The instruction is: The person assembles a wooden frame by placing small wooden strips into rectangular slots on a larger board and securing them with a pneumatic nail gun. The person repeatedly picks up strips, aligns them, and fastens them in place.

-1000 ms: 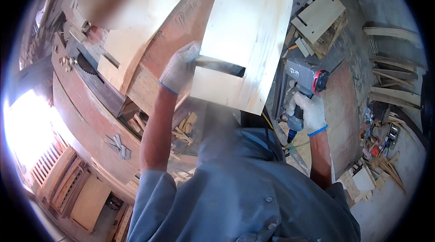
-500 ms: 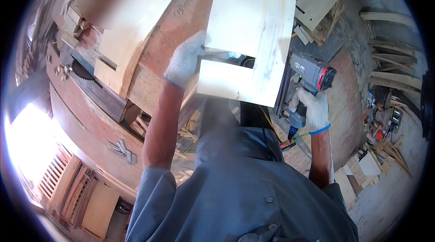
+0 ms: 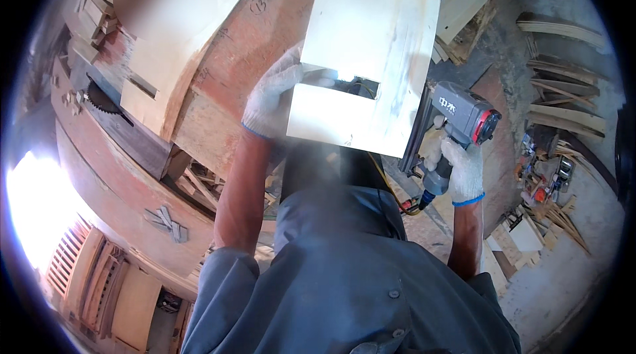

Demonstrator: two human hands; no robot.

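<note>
A long pale wooden panel with a rectangular slot near its lower end is in front of me. My left hand, in a white knitted glove, is closed on the panel's left edge, its fingertips showing in the slot. Beside the panel's right edge, my right hand, gloved in white with a blue cuff, is wrapped round the handle of a grey pneumatic nail gun. The nail gun's dark magazine lies close along that edge; I cannot tell whether they touch. A hose hangs from its handle.
To the left, a circular saw blade stands up from a reddish worktable, near another slotted pale panel. Small grey strips lie on the table. Curved boards and wood scraps lie at the right.
The surroundings have shifted slightly left in view. The panel has tilted a little and its far end has moved right. Both hands keep their holds, and the nail gun stays beside the panel's edge.
</note>
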